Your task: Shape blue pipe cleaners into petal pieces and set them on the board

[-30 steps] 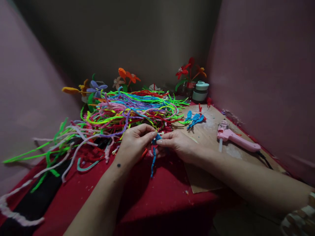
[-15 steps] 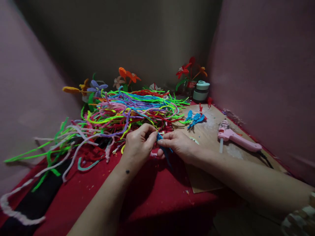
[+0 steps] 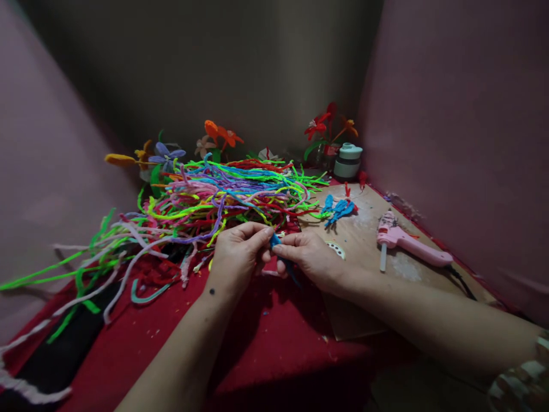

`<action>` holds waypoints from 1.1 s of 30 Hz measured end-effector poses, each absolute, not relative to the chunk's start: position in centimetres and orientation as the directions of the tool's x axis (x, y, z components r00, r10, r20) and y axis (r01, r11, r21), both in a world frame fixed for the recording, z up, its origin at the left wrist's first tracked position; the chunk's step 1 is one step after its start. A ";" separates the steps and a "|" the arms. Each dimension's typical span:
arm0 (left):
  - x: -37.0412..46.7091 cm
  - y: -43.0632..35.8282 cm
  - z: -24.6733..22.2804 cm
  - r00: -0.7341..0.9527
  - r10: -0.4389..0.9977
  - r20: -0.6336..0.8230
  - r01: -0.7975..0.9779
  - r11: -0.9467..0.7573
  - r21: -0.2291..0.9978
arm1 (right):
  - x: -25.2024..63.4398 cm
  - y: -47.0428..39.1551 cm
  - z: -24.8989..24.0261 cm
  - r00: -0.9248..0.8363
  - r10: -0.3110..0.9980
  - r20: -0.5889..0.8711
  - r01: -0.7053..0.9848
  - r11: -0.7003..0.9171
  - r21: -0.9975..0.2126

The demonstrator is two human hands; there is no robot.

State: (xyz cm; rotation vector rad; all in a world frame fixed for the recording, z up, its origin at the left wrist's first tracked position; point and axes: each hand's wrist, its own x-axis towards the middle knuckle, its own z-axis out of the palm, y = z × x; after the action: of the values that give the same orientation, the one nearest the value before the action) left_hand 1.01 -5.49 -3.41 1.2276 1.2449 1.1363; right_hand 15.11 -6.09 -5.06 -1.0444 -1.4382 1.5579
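Note:
Between my two hands, above the red cloth (image 3: 171,343), is a blue pipe cleaner (image 3: 275,240). My left hand (image 3: 240,252) pinches its upper end between thumb and forefinger. From the other side my right hand (image 3: 311,254) grips it close by, fingertips nearly meeting the left ones. A darker blue end hangs below the right fingers; much of the piece is hidden by them. On the board to the right lie several shaped blue pipe-cleaner pieces (image 3: 340,212).
Behind my hands spreads a large heap of coloured pipe cleaners (image 3: 240,189). A pink glue gun (image 3: 407,243) rests on the brown board (image 3: 364,297). Farther back stand a lidded jar (image 3: 347,162), red fuzzy flowers (image 3: 319,126) and orange ones (image 3: 223,133).
The whole view has shifted slightly. My fingers have closed in around the blue pipe cleaner, and less of it shows between my hands.

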 end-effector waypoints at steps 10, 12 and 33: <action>1.3 -5.6 -3.4 -0.029 0.983 0.182 0.391 -0.157 0.907 | 15.1 -5.9 -5.5 -0.313 0.950 0.006 0.099 0.039 -0.994; 1.2 -5.4 -3.6 -0.018 0.983 0.180 0.390 -0.159 0.907 | 15.1 -6.0 -5.4 -0.304 0.953 0.008 0.104 0.041 -0.994; 0.5 -5.2 -2.4 0.059 0.997 -0.048 0.255 0.031 0.966 | 14.7 -5.9 -5.3 -0.393 0.911 -0.127 -0.032 -0.152 -0.988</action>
State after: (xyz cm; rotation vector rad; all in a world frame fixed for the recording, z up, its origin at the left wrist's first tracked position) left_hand 0.45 -5.18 -2.39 1.3944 1.3636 0.9989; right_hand 14.73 -5.92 -5.30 -1.0502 -1.3782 1.6408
